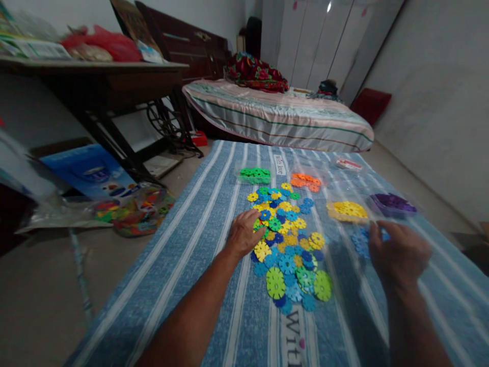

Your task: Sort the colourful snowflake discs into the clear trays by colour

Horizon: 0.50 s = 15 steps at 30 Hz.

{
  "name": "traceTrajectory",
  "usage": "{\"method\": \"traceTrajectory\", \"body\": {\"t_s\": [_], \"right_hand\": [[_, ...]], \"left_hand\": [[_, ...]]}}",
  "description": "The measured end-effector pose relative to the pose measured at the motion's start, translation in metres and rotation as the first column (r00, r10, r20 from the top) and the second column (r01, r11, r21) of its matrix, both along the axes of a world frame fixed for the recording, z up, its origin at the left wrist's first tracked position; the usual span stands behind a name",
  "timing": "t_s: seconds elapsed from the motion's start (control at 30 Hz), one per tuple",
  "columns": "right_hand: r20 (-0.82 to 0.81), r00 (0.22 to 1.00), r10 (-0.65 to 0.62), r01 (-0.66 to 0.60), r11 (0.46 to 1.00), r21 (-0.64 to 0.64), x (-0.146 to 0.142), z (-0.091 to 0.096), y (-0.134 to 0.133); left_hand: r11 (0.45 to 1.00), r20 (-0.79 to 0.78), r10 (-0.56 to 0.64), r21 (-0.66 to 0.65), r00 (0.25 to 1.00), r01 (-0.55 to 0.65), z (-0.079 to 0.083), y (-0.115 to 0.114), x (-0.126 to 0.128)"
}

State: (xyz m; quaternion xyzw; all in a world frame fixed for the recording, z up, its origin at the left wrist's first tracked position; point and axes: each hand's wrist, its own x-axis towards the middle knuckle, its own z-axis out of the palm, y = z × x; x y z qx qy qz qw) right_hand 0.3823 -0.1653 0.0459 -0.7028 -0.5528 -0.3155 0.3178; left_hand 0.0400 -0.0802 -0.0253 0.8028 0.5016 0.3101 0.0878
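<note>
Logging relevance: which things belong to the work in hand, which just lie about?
In use: mixed pile of colourful plastic snowflake discs under left hand; blue plastic discs by right hand; green heap; orange heap; yellow heap; purple heap.
Lying about: striped-sheet bed; dark wooden table; blue cardboard box.

Glossy plastic discs, woven cloth

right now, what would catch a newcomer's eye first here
The heap of mixed-colour plastic snowflake discs on the blue striped cloth, with the left hand on its left edge. Beyond lie sorted green, orange, yellow and purple batches; the right hand is at the blue ones.
</note>
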Motion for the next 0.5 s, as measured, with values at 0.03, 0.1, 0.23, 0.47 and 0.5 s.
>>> {"method": "traceTrajectory", "body": {"t_s": [0.03,0.1,0.23,0.47,0.5], "right_hand": [[0.0,1.0,-0.003,0.003,1.0,-0.005,0.002,-0.001,-0.002],[-0.024,0.996,0.087,-0.088,0.996,-0.032,-0.006,-0.007,-0.003],[-0.122,0.921,0.371,-0.387,0.909,-0.156,-0.056,-0.021,0.006],[-0.215,0.819,0.532,-0.556,0.644,-0.526,-0.14,-0.022,0.049],[-0.213,0.825,0.524,-0.541,0.621,-0.567,-0.148,-0.02,0.056]], "left_hand": [[1.0,-0.005,-0.001,-0.002,1.0,0.001,0.0,0.0,0.0],[1.0,-0.023,-0.004,-0.014,1.0,0.003,0.002,-0.001,0.001],[0.998,-0.072,0.001,-0.061,0.997,-0.006,0.004,-0.002,0.002],[0.998,-0.065,-0.026,-0.064,0.998,0.022,0.004,-0.003,0.0],[0.998,-0.062,-0.029,-0.063,0.998,0.025,0.004,-0.003,0.0]]}}
